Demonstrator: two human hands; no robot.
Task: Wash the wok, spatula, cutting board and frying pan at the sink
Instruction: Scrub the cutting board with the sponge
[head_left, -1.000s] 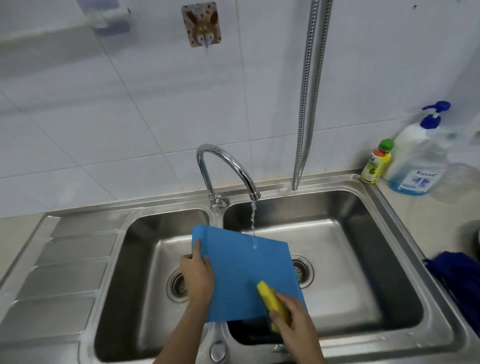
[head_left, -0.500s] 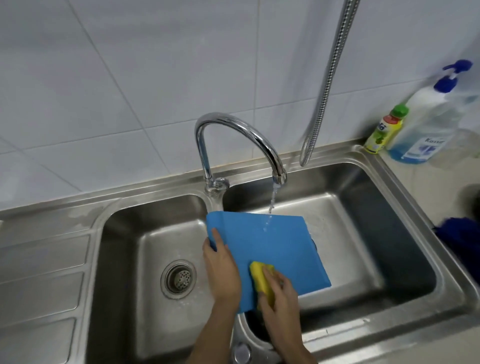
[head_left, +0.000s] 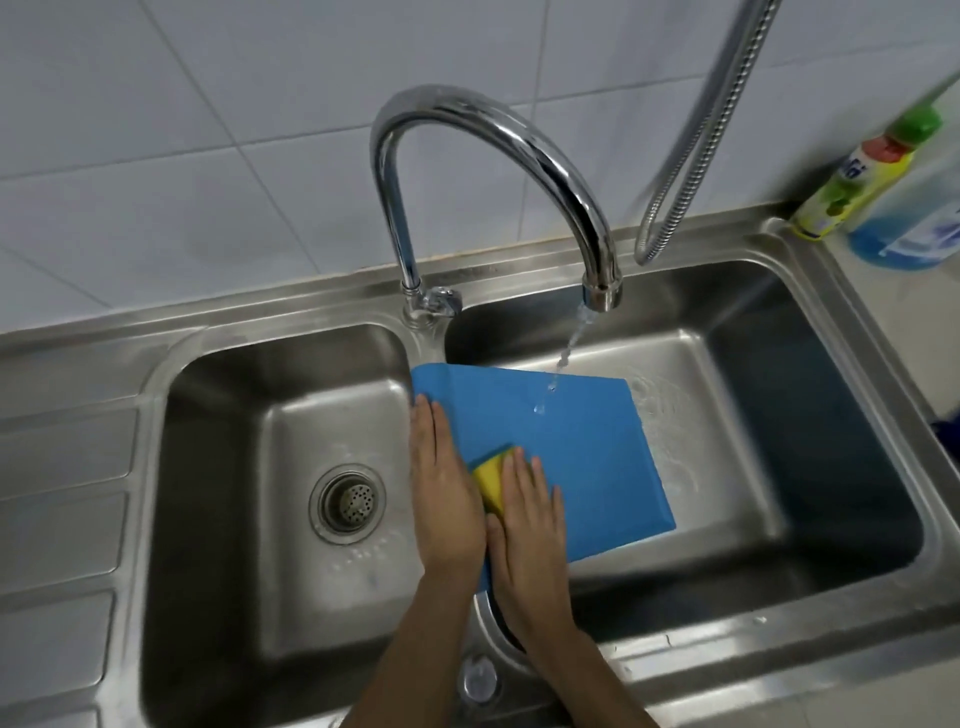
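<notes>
White wall tiles back a steel double sink (head_left: 883, 410) set in the desk, with a drainboard at its left. Tap (head_left: 498, 156) is running; a thin stream lands on the upper part of the cutting board (head_left: 587, 452). Board is blue, held tilted over the divider and the right basin, its far edge toward the tap. Left hand (head_left: 447, 493) lies on the board's left edge, fingers straight and close together, steadying it; whether the thumb wraps underneath cannot be seen. Right hand (head_left: 530, 525) presses a yellow sponge (head_left: 493, 475) flat against the board with straight fingers, just beside the left hand. Step in hand, by judgement: scrubbing the board; wok, spatula and frying pan are not identifiable, though a dark object shows under the board's near edge at the right basin and cannot be made out. Next move likely calls for sweeping the sponge across the unscrubbed right portion, then turning the board to do the reverse and rinse. Left basin holds only a drain strainer (head_left: 347, 503) and water droplets. Right basin shows wet streaks beside the board. Two bottles (head_left: 857, 176) stand at the sink's far right corner; contents not judged. A metal hose (head_left: 701, 135) hangs beside the tap.
</notes>
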